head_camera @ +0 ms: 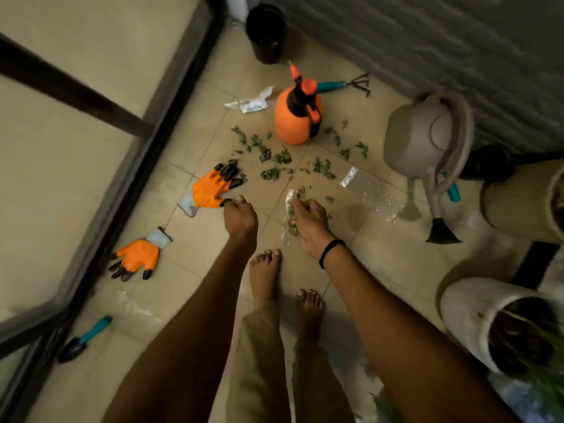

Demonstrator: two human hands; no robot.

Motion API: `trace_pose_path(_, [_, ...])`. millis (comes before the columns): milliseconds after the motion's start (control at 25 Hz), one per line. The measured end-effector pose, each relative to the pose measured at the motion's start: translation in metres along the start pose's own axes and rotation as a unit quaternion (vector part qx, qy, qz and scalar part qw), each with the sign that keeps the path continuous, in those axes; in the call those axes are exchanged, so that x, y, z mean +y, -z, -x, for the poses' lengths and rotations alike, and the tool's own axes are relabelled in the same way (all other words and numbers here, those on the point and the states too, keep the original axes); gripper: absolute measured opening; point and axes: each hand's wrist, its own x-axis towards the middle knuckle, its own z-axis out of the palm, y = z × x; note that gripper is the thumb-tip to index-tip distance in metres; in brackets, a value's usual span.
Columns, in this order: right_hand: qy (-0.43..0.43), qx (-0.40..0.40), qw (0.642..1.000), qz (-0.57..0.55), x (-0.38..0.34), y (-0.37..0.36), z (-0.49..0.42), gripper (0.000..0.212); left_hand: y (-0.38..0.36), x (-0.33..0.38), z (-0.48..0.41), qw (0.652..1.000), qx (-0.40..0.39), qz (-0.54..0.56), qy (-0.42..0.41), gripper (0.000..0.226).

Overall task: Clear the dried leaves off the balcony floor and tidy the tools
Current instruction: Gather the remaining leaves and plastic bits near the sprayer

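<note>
head view: you are bending over the balcony floor (381, 270), and by the look of it you are working through the leaf-gathering step. your right hand (309, 224) is gripping a crumpled clear bag (288, 209), fingers curled round it, with a few green scraps showing at its top. your left hand (241, 215) is clenched just beside the black thumb tip of the far glove (213, 187); i cannot tell whether it is holding leaves, pinching the glove, or holding nothing.

the dried leaves (276, 157) are lying scattered on the tiles just beyond both hands. they are spreading from the far glove across to the watering can (421, 138) and around the base of the orange sprayer (294, 117).

most of the pile is looking ungathered, so the next move is probably calling for the bag's mouth to be held open while the free hand is scooping the nearest clump in. the sprayer is standing among the leaves and is likely needing to be lifted aside.

the tools are waiting too: the near glove (139, 257) and trowel (82, 340) at the left, the hand rake (345, 83) far behind the sprayer.
</note>
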Motion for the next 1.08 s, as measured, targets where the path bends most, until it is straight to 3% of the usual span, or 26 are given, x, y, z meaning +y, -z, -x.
trace_pose_path(160, [0.018,-0.075,0.994,0.075,-0.011,-0.053,0.1,0.018,0.121,0.008,0.045,0.983,0.053,0.161,0.067,0.03])
trace_pose_path(360, [0.064,-0.153,0.967,0.192,-0.011,-0.112,0.299,0.017,0.313,0.003,0.165,0.918,0.132,0.36,0.103,0.03])
trace_pose_path(560, [0.098,-0.285,0.916,0.266,0.03,-0.191,0.495,0.025,0.494,-0.02,0.29,0.797,0.224,0.55,0.114,0.026])
trace_pose_path(680, [0.092,-0.357,0.871,0.324,0.092,-0.243,0.596,0.018,0.597,-0.073,0.352,0.72,0.271,0.633,0.089,0.029])
trace_pose_path(840, [0.094,-0.44,0.797,0.403,0.214,-0.296,0.708,0.024,0.72,-0.187,0.422,0.615,0.336,0.709,0.081,0.029])
trace_pose_path(1080, [0.057,-0.484,0.715,0.501,0.413,-0.35,0.844,0.023,0.859,-0.384,0.508,0.492,0.409,0.761,0.108,0.035])
